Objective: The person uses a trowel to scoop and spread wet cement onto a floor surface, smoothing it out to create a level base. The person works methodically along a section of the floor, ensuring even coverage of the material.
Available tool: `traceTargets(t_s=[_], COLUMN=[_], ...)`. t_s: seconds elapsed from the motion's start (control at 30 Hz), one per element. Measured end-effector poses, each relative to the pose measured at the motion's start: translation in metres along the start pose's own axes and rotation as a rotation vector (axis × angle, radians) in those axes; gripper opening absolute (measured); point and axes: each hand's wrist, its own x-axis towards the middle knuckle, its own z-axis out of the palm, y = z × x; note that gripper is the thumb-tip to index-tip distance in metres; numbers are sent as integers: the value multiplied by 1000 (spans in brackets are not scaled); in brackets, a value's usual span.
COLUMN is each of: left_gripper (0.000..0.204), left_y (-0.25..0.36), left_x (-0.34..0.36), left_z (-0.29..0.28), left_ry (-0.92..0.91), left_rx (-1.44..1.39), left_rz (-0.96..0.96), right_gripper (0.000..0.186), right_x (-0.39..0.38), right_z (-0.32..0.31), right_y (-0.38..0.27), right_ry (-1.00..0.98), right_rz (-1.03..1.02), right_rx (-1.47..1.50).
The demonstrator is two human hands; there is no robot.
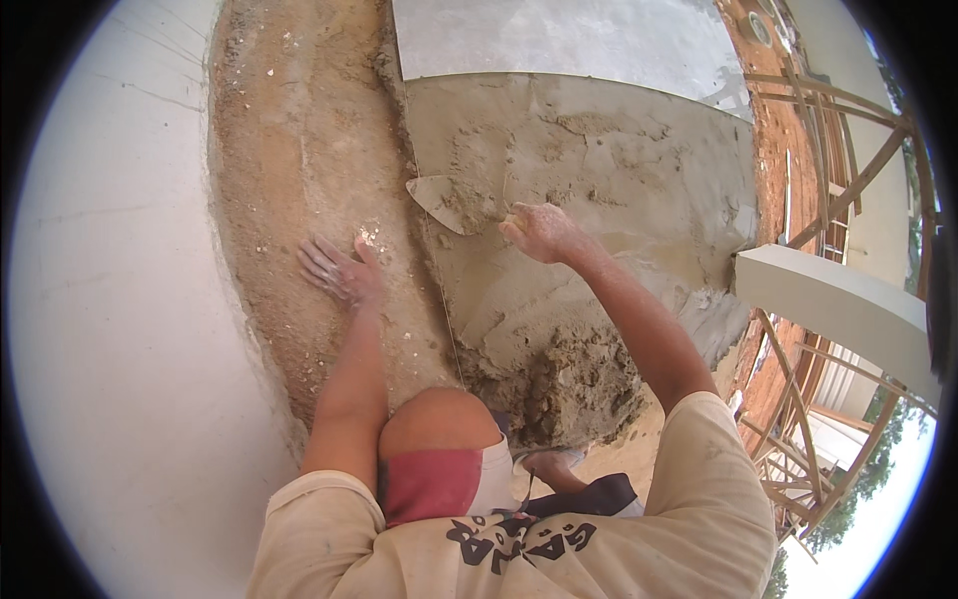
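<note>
My right hand [539,232] grips the handle of a pointed trowel [444,200], whose blade lies on wet grey mortar [599,170] spread over a slab. My left hand [337,270] rests flat, fingers apart, on the rough sandy strip [299,150] to the left of the mortar. A taut string line [439,280] runs between the sandy strip and the mortar. A heap of lumpy wet mortar [569,374] sits near my bent knee [439,419].
A white plastered wall [110,299] fills the left. A smoothed grey patch [559,40] lies at the far end. On the right the slab edge drops off by a white beam [838,299] and wooden scaffolding [828,170], with red earth below.
</note>
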Motion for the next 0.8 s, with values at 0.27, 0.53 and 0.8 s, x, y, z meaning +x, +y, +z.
traceTargets(t_s=[0.27, 0.53, 0.8], left_gripper=[81, 81, 81], left_y=[2, 6, 8], left_x=[0, 2, 2], left_z=[-3, -13, -18], left_ry=[-10, -47, -64], left_rx=[-17, 27, 7], left_rz=[2, -13, -29], right_gripper=[50, 51, 41], right_x=[-20, 22, 45], right_z=[31, 100, 106], right_y=[-25, -97, -118], right_ry=[209, 450, 474], right_rz=[66, 96, 172], right_rx=[394, 410, 374])
